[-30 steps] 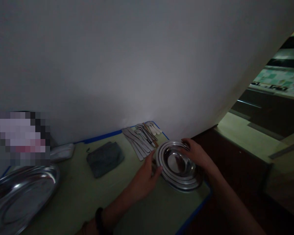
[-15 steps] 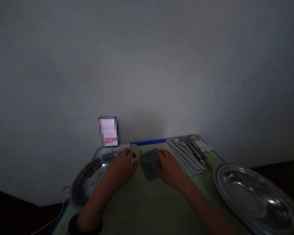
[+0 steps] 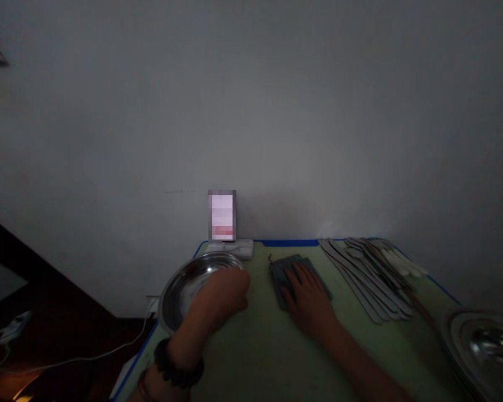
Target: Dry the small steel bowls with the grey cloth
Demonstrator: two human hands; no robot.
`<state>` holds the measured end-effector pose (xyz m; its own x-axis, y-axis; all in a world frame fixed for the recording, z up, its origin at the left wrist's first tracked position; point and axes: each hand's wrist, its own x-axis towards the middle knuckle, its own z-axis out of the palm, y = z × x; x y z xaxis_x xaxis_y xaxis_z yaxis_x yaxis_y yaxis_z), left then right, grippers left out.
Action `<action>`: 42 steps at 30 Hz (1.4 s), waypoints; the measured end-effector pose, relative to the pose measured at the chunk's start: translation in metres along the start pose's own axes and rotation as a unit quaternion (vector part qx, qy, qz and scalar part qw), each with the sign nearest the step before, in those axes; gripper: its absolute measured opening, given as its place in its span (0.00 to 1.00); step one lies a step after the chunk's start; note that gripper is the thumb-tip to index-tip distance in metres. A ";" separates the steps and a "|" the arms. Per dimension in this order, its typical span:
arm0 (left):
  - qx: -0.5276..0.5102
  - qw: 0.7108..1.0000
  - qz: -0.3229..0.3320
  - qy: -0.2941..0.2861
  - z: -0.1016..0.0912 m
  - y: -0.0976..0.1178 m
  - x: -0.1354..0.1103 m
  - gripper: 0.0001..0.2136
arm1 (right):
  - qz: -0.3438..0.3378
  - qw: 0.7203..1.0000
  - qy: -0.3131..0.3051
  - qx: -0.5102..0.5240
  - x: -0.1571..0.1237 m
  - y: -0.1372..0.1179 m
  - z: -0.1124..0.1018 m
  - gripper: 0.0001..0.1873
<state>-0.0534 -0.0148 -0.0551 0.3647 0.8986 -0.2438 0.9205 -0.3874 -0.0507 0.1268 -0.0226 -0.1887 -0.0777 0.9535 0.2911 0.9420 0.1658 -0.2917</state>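
Observation:
My right hand (image 3: 308, 298) lies flat on a folded dark grey cloth (image 3: 281, 274), with its fingers stretched out. A small loop sticks out at the cloth's far left corner. My left hand (image 3: 226, 290) is curled closed over the right side of a steel basin (image 3: 171, 290), back of the hand up. Its fingertips are turned out of sight, so I cannot tell what is in them. A dark bead bracelet (image 3: 178, 365) circles the left wrist.
Right of the cloth lie several knives (image 3: 360, 285), with spoons and chopsticks (image 3: 396, 271) beside them. A second steel basin (image 3: 473, 340) stands at the right edge. A lit phone (image 3: 222, 218) leans on the wall behind a white object (image 3: 245, 248). A white cable (image 3: 109, 357) hangs at left.
The view has swung left, so the table appears farther right. My right hand has flattened onto the grey cloth. The fingers of my left hand, apart before, have curled in.

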 end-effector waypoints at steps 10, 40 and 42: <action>0.024 0.999 0.004 -0.026 -0.005 -0.011 0.000 0.14 | -0.014 1.000 0.006 -0.002 -0.006 0.001 -0.003 0.26; 0.087 0.965 0.167 0.181 -0.004 0.089 -0.039 0.12 | 0.254 0.877 0.265 0.311 -0.020 0.062 -0.067 0.30; 0.088 0.962 0.208 0.155 0.009 0.099 -0.033 0.12 | 0.264 0.833 0.309 0.375 -0.022 0.063 -0.074 0.28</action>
<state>0.0245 -0.0851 -0.0610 0.7455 0.6662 0.0200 0.6581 -0.7311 -0.1801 0.2116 -0.0522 -0.1460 0.6843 0.6697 0.2886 0.3048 0.0968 -0.9475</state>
